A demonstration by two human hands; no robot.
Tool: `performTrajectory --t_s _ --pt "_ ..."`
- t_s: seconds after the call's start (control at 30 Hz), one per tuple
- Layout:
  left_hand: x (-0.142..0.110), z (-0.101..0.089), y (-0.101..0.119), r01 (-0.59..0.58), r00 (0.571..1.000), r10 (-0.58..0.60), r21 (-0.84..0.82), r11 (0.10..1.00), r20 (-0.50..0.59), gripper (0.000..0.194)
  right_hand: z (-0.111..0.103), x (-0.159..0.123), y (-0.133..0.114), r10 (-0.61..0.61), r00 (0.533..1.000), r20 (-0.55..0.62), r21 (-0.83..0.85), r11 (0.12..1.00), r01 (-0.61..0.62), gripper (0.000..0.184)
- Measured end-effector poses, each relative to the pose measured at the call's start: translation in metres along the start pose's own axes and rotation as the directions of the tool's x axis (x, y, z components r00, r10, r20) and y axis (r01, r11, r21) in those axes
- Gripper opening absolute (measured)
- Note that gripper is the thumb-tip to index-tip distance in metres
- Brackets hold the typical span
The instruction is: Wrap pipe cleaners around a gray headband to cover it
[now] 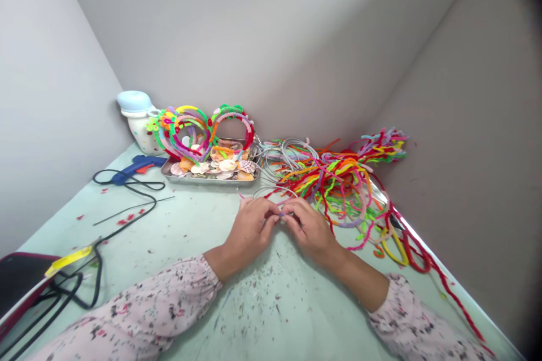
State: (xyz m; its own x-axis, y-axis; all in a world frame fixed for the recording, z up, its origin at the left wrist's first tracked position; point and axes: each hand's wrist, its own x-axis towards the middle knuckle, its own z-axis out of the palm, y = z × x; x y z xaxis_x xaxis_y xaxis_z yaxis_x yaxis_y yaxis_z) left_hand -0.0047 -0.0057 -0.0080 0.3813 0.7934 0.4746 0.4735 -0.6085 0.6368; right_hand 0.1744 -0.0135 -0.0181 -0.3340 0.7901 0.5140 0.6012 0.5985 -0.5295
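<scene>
My left hand point(255, 225) and my right hand point(311, 231) meet over the middle of the table, thumb and forefinger of each pinched closed. Between the fingertips shows a short bit of purple pipe cleaner point(282, 214); most of it is hidden by the fingers. Just behind the hands, a thin grey wire hoop point(275, 188) curves above the table, with a pink strand near the left knuckles. Whether the hoop joins the purple piece I cannot tell. To the right of my right hand lies a tangled heap of coloured pipe cleaners point(339, 177).
A metal tray point(212, 181) holds seashells and finished pipe-cleaner headbands point(186, 134). Left of it are a blue glue gun point(138, 168) with a black cord and a white jar point(141, 127). Grey wire hoops point(298, 152) lie at the back. Scissors point(396, 245) with yellow and red handles lie right.
</scene>
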Motion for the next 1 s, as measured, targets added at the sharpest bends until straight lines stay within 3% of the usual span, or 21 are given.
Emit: performTrajectory --t_s 0.57,1.0 --pt "0.0016 -0.0017 0.0023 0.003 1.0 -0.003 0.008 1.0 -0.028 0.009 -0.0003 0.0011 -0.0035 0.018 0.998 -0.058 0.082 0.997 -0.013 0.016" --pt "0.0001 0.0002 -0.0002 -0.03 1.0 0.03 0.026 0.999 -0.006 0.009 -0.0019 0.0012 -0.0056 0.066 0.998 0.019 0.048 0.997 -0.067 0.017"
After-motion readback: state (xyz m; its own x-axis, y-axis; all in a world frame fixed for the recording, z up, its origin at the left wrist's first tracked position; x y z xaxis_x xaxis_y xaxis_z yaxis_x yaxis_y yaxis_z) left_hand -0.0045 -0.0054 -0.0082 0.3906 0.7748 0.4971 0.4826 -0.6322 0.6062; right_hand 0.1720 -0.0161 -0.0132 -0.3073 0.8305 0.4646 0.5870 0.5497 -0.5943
